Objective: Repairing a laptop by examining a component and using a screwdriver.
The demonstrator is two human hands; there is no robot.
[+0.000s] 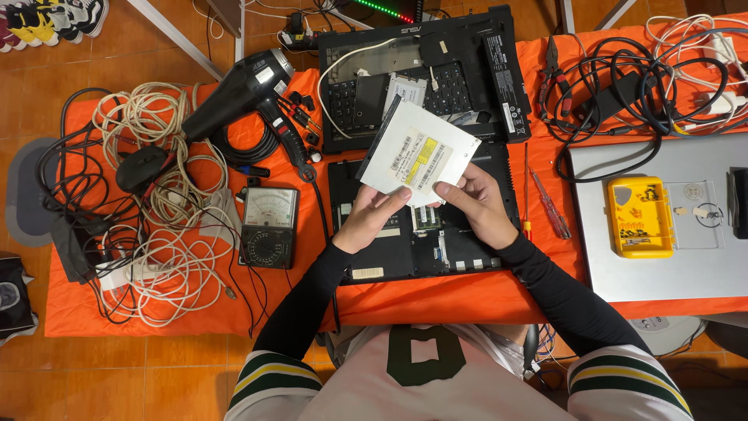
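Holding a flat white optical drive [415, 153] w/ both hands, tilted, above the opened black laptop base [467, 251] lying on the orange-covered worktop [436, 300]. Left hand [372, 218] is gripping the drive's lower edge, thumb on top near the yellow label; right hand [477, 204] is pinching the lower right corner, fingers curled under, thumb on the face. Both hands are closed on the drive, none of it touching the laptop.

Behind the drive a second black laptop part w/ keyboard [436, 82] is lying, loose small boards and a white cable resting on it. To the person's left: black hair dryer [245, 90] lying on its side, analog multimeter [269, 226] just beside the laptop base, big tangle of white and black cables [160, 203] filling the rest of that side. To the right: red-handled screwdriver [548, 204] lying near the laptop base, pliers [552, 74] further back, another knot of black and white cables [654, 70], a silver closed laptop [662, 265] w/ a yellow parts box [640, 217] sitting on its lid. Black sleeves covering both forearms, striped cuffs higher up
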